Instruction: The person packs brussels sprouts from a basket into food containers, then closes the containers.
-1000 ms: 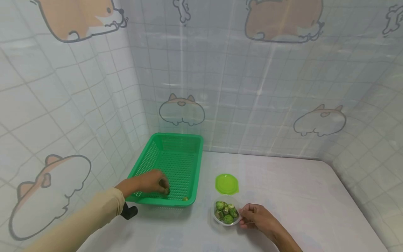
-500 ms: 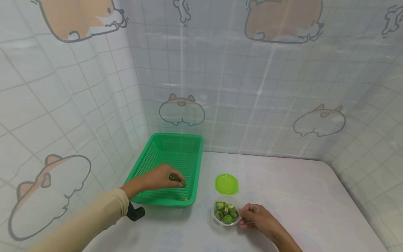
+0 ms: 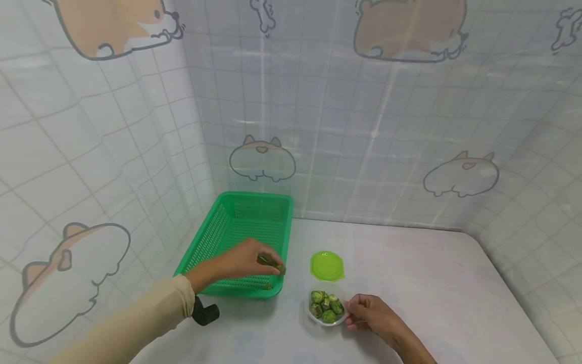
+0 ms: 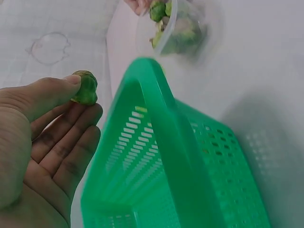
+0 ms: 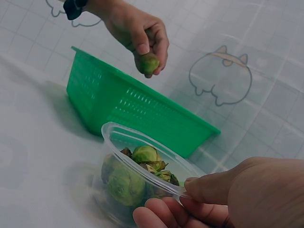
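My left hand [image 3: 252, 259] pinches a Brussels sprout [image 4: 85, 88] between thumb and fingertips, above the right rim of the green plastic basket [image 3: 291, 217]. In the right wrist view that same sprout [image 5: 148, 64] shows higher than the basket's edge. A clear plastic bowl [image 5: 142, 137] with several Brussels sprouts [image 3: 329, 316] in it stands on the table to the right of the basket. The thumb and fingers of my right hand [image 3: 370, 314] grip the bowl's right rim. One small sprout [image 3: 267, 287] lies in the basket's near right corner.
A lime-green lid [image 3: 327, 266] lies flat on the white-covered table [image 3: 409, 268], just behind the bowl. Sheeting with a grid and cartoon animals [image 3: 327, 126] hangs at the back and on both sides. A black wrist strap [image 3: 205, 312] hangs below the left sleeve.
My left hand has risen from low inside the basket and moved right, carrying the sprout to the basket's right rim. The right hand and the bowl have stayed put.
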A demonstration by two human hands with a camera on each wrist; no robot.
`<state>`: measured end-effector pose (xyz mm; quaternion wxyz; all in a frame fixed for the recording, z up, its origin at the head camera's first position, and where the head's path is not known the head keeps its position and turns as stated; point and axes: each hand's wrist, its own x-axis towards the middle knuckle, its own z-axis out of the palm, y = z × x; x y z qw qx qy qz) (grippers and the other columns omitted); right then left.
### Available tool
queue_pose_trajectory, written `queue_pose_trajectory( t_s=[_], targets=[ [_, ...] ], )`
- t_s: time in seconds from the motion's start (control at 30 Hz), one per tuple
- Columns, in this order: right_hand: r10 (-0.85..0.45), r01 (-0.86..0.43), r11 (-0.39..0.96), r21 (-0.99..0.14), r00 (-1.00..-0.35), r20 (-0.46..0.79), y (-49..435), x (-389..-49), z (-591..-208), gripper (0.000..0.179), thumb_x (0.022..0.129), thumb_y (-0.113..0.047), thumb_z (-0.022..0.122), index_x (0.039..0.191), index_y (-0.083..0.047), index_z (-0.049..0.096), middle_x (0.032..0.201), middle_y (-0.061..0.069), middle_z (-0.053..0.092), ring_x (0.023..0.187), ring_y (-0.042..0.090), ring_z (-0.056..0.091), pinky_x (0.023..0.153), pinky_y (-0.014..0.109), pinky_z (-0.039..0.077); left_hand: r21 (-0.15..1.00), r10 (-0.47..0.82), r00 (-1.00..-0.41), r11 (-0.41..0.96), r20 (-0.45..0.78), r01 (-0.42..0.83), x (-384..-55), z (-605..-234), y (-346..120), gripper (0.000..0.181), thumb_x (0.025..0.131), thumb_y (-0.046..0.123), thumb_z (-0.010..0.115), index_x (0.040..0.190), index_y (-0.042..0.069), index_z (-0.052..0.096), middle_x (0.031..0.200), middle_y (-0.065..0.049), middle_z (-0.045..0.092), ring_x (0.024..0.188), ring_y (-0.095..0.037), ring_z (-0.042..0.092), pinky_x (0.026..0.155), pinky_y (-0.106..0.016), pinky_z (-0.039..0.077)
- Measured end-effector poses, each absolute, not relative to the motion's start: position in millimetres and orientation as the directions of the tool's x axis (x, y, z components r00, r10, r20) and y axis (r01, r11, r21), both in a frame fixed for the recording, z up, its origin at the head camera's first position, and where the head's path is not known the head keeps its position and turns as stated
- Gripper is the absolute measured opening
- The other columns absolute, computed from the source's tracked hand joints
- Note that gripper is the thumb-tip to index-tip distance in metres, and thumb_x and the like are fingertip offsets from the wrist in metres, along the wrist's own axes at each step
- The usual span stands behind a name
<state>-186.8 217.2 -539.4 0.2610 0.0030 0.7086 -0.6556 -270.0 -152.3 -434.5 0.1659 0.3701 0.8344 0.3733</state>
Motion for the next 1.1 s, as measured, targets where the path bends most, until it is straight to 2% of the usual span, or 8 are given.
queue_pose_trajectory(
  t_s=[0.2, 0.37, 0.53, 0.83, 1.1],
  targets=[
    [-0.334, 0.348, 0.145, -0.926, -0.864, -0.377, 217.8, -186.9, -539.7, 0.027, 0.1, -0.027, 0.065, 0.094, -0.001, 0.061, 0.089, 0.009, 0.069, 0.082, 0.017, 0.069, 0.078, 0.033, 0.061, 0.79, 0.744, -0.668, 0.42, -0.018, 0.446, -261.7, -434.9, -131.3, 0.019, 0.093, 0.024, 0.075, 0.111, 0.026, 0.076, 0.106, 0.012, 0.074, 0.101, -0.008, 0.07, 0.086, -0.023, 0.058],
    [-0.337, 0.344, 0.144, -0.928, -0.864, -0.373, 218.4, -186.9, -539.9, 0.028, 0.1, -0.027, 0.065, 0.095, 0.0, 0.061, 0.088, 0.008, 0.069, 0.082, 0.017, 0.069, 0.078, 0.032, 0.061, 0.831, 0.784, -0.62, 0.345, 0.001, 0.437, -253.3, -436.8, -109.3, 0.019, 0.093, 0.019, 0.075, 0.111, 0.021, 0.076, 0.108, 0.008, 0.074, 0.1, -0.011, 0.071, 0.086, -0.025, 0.059],
    [-0.34, 0.337, 0.139, -0.931, -0.867, -0.365, 219.1, -186.3, -540.8, 0.028, 0.1, -0.027, 0.065, 0.095, 0.0, 0.061, 0.087, 0.007, 0.069, 0.081, 0.017, 0.069, 0.077, 0.032, 0.061, 0.832, 0.812, -0.584, 0.307, 0.024, 0.461, -248.4, -444.6, -88.5, 0.017, 0.092, 0.018, 0.076, 0.11, 0.017, 0.076, 0.106, 0.009, 0.074, 0.098, -0.007, 0.071, 0.086, -0.023, 0.058],
    [-0.335, 0.327, 0.149, -0.933, -0.871, -0.359, 220.2, -186.5, -541.1, 0.029, 0.101, -0.027, 0.063, 0.096, 0.001, 0.061, 0.087, 0.008, 0.069, 0.081, 0.017, 0.069, 0.077, 0.032, 0.061, 0.797, 0.851, -0.525, 0.304, 0.02, 0.523, -243.3, -464.7, -58.8, 0.018, 0.092, 0.018, 0.076, 0.109, 0.013, 0.076, 0.105, 0.011, 0.073, 0.095, 0.001, 0.068, 0.085, -0.018, 0.056],
    [-0.339, 0.333, 0.154, -0.93, -0.867, -0.367, 220.3, -186.3, -540.7, 0.029, 0.101, -0.027, 0.063, 0.098, 0.001, 0.061, 0.088, 0.008, 0.069, 0.081, 0.017, 0.068, 0.077, 0.032, 0.061, 0.674, 0.869, -0.494, 0.372, -0.011, 0.638, -242.1, -476.9, -42.0, 0.018, 0.09, 0.015, 0.078, 0.108, 0.012, 0.077, 0.103, 0.013, 0.073, 0.092, 0.007, 0.065, 0.082, -0.012, 0.054]
  ],
)
